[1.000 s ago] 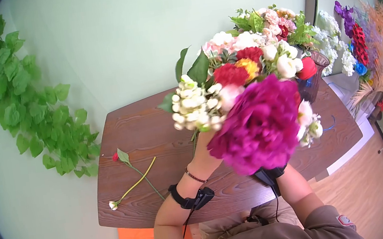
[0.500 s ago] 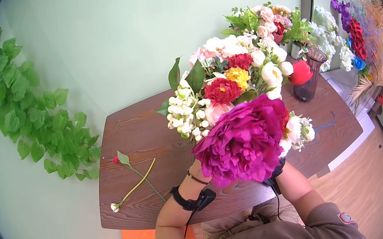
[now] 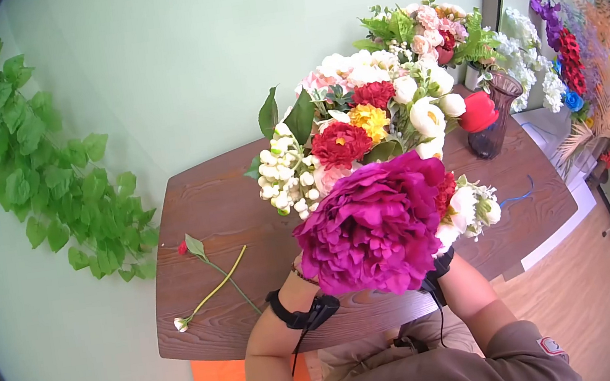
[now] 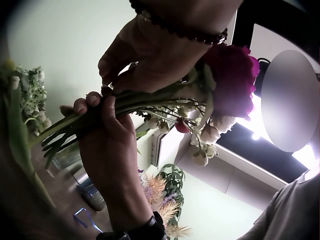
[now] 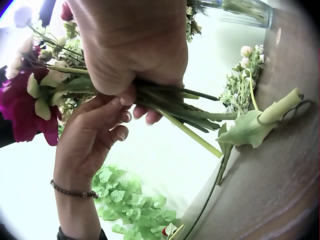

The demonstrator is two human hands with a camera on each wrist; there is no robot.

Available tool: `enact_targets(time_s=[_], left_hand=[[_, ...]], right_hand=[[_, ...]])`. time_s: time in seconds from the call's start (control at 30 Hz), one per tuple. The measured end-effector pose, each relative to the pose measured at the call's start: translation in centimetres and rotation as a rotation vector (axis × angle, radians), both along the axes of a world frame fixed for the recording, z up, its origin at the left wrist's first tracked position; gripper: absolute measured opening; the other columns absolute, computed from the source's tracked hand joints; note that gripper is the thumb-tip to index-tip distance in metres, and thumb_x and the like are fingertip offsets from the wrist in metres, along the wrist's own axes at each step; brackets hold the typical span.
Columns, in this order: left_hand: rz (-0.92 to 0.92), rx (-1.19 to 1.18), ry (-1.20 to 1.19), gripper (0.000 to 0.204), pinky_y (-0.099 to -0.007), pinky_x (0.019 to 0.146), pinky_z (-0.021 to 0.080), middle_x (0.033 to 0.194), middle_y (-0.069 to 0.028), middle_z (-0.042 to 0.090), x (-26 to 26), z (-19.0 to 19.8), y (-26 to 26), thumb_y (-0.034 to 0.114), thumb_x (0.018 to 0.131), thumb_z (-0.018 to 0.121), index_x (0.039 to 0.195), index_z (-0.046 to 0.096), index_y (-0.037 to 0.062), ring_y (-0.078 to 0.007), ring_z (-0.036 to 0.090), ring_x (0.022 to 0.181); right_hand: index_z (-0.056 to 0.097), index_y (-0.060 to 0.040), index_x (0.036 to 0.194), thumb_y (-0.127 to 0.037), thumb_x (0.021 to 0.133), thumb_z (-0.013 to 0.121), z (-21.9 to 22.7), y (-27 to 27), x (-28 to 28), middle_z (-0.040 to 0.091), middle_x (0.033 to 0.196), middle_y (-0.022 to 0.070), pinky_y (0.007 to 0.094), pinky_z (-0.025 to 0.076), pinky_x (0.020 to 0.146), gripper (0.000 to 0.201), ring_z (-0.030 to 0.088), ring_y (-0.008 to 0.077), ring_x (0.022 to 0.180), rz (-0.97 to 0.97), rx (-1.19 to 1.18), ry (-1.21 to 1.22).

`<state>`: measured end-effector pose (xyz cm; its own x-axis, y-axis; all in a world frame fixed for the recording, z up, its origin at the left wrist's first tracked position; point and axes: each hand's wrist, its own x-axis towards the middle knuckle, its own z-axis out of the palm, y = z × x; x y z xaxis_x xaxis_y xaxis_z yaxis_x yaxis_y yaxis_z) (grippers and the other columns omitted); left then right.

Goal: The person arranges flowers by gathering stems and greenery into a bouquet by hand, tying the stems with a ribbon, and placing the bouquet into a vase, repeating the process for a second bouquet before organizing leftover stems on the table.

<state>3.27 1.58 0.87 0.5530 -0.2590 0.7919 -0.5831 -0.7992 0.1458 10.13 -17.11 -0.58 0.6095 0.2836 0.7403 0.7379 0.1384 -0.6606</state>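
Note:
A large bouquet of artificial flowers (image 3: pixel 345 143) fans out over the table, with a big magenta peony (image 3: pixel 375 224) nearest the body. It holds white, red and yellow blooms and a red tulip (image 3: pixel 478 112). My right hand (image 5: pixel 135 50) grips the bundled stems (image 5: pixel 205 120) from beneath, their cut ends sticking out past the fist. Against the same stems, just beside the right thumb, are the bent fingertips of my left hand (image 4: pixel 155 50); I cannot tell what they pinch. From the head view, the peony covers most of both hands.
Two loose stems, one with a red bud (image 3: pixel 182 247) and one with a white bud (image 3: pixel 181 325), lie on the table's (image 3: pixel 197 189) left. At right stand a dark glass vase (image 3: pixel 492 119) and a blue wire (image 3: pixel 518 197). Ivy (image 3: pixel 57 177) hangs on the wall.
The bouquet has come lower and a little left, toward the body, and the peony has shifted down-left. The vase shows more fully now. Both hands stay at the stems.

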Motion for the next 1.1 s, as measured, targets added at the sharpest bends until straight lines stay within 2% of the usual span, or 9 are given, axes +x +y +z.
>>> enact_targets(time_s=[0.37, 0.43, 0.6, 0.63, 0.73, 0.8, 0.87, 0.93, 1.1], left_hand=[[0.078, 0.143, -0.073, 0.039, -0.0383, 0.093, 0.041, 0.117, -0.0148, 0.055, -1.6, -2.9, 0.9, 0.009, 0.080, 0.059, 0.118, 0.052, 0.0031, -0.0297, 0.054, 0.106], [0.093, 0.153, -0.062, 0.039, -0.0383, 0.093, 0.041, 0.117, -0.0148, 0.055, -3.3, -3.9, 2.1, 0.010, 0.080, 0.059, 0.118, 0.052, 0.0030, -0.0297, 0.053, 0.106], [0.167, 0.174, -0.003, 0.038, -0.0383, 0.093, 0.041, 0.118, -0.0150, 0.055, 0.6, -3.5, 3.6, 0.010, 0.080, 0.059, 0.117, 0.053, 0.0029, -0.0299, 0.053, 0.107], [0.178, -0.044, -0.096, 0.038, -0.0394, 0.090, 0.043, 0.118, -0.0188, 0.052, -2.0, 4.1, 1.2, 0.011, 0.080, 0.060, 0.116, 0.052, 0.0012, -0.0325, 0.054, 0.104], [0.340, -0.469, 0.459, 0.036, -0.0415, 0.078, 0.047, 0.110, -0.0212, 0.054, -1.1, 7.0, 1.6, 0.009, 0.078, 0.064, 0.110, 0.052, -0.0025, -0.0358, 0.057, 0.092], [0.405, -0.383, 0.404, 0.032, -0.0374, 0.069, 0.050, 0.105, -0.0187, 0.057, 0.1, 5.0, 3.4, 0.009, 0.079, 0.064, 0.107, 0.054, -0.0021, -0.0291, 0.061, 0.082], [0.465, -0.301, 0.347, 0.028, -0.0333, 0.061, 0.052, 0.100, -0.0162, 0.060, 1.6, 2.1, 4.9, 0.009, 0.079, 0.064, 0.104, 0.055, -0.0017, -0.0224, 0.065, 0.072], [0.439, -0.401, 0.602, 0.025, -0.0298, 0.049, 0.052, 0.087, -0.0158, 0.062, 2.9, 0.8, 5.7, 0.010, 0.081, 0.063, 0.100, 0.057, -0.0047, -0.0191, 0.065, 0.064], [0.406, -0.457, 0.751, 0.018, -0.0269, 0.040, 0.050, 0.068, -0.0121, 0.061, 5.9, 0.6, 5.2, 0.010, 0.082, 0.062, 0.089, 0.060, -0.0073, -0.0172, 0.065, 0.059]], right_hand=[[0.050, 0.0009, 0.112, -0.005, 0.089, 0.049, 0.5, 0.5, 0.2, 0.056, 0.099, 0.0079, 0.0310, 0.043, 0.084, 0.023, 0.054, 0.0197, 0.092, -0.147, -0.034, -0.097], [0.050, 0.0010, 0.112, -0.004, 0.089, 0.049, -0.9, -2.6, -0.5, 0.056, 0.100, 0.0080, 0.0308, 0.043, 0.084, 0.024, 0.054, 0.0198, 0.093, -0.169, -0.059, -0.093], [0.051, 0.0014, 0.112, -0.003, 0.088, 0.048, 0.7, -0.8, 0.2, 0.057, 0.101, 0.0082, 0.0304, 0.043, 0.085, 0.024, 0.055, 0.0200, 0.095, -0.180, -0.135, -0.062], [0.051, 0.0015, 0.112, -0.002, 0.088, 0.048, 1.7, 0.2, 1.8, 0.058, 0.102, 0.0083, 0.0303, 0.043, 0.086, 0.025, 0.055, 0.0201, 0.095, -0.178, -0.142, -0.064], [0.052, 0.0017, 0.113, -0.001, 0.088, 0.048, 2.2, -0.4, 3.4, 0.058, 0.103, 0.0085, 0.0300, 0.043, 0.086, 0.025, 0.055, 0.0202, 0.096, -0.187, -0.152, -0.088], [0.049, 0.0015, 0.114, -0.002, 0.089, 0.048, 3.3, -0.6, 4.3, 0.057, 0.098, 0.0074, 0.0295, 0.045, 0.078, 0.025, 0.054, 0.0168, 0.088, -0.049, 0.059, 0.292], [0.048, 0.0000, 0.112, -0.004, 0.092, 0.047, 4.6, -0.9, 4.1, 0.054, 0.088, 0.0053, 0.0262, 0.043, 0.066, 0.020, 0.050, 0.0122, 0.075, -0.023, 0.103, 0.260], [0.046, -0.0017, 0.106, -0.006, 0.094, 0.046, 5.5, -1.0, 3.9, 0.050, 0.079, 0.0023, 0.0231, 0.038, 0.058, 0.013, 0.045, 0.0086, 0.066, 0.061, 0.154, 0.229], [0.045, -0.0021, 0.102, -0.005, 0.093, 0.046, 5.9, -0.8, 3.6, 0.048, 0.075, 0.0019, 0.0237, 0.039, 0.057, 0.009, 0.044, 0.0091, 0.063, -0.048, 0.139, 0.271]])
